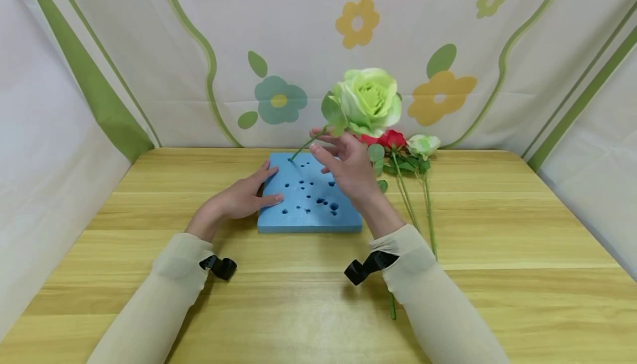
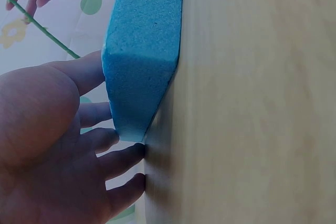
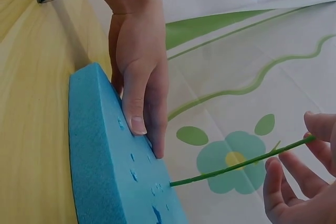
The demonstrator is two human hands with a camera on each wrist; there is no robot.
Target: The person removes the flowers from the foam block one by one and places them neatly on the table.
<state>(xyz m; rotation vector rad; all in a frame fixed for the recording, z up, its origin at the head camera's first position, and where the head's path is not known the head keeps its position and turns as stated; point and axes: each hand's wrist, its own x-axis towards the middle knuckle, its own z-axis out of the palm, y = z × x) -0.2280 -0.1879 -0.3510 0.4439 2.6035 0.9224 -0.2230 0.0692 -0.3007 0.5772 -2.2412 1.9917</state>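
A blue foam block (image 1: 323, 221) with several holes lies on the table. The stem (image 3: 226, 171) of a pale green artificial rose (image 1: 370, 101) stands in a hole near the block's far left corner, leaning right. My right hand (image 1: 348, 167) is beside that stem, below the bloom, with thumb and fingers spread loosely around it. My left hand (image 1: 244, 192) rests along the block's left edge. Its thumb lies on the top face, and its outstretched fingers touch the side and far corner, as the left wrist view (image 2: 58, 129) also has it.
To the right of the block lie red roses (image 1: 392, 139) and another pale green rose (image 1: 424, 145), stems pointing toward me, partly behind my right arm. A white cloth (image 1: 308, 32) printed with flowers hangs behind the wooden table (image 1: 497, 231).
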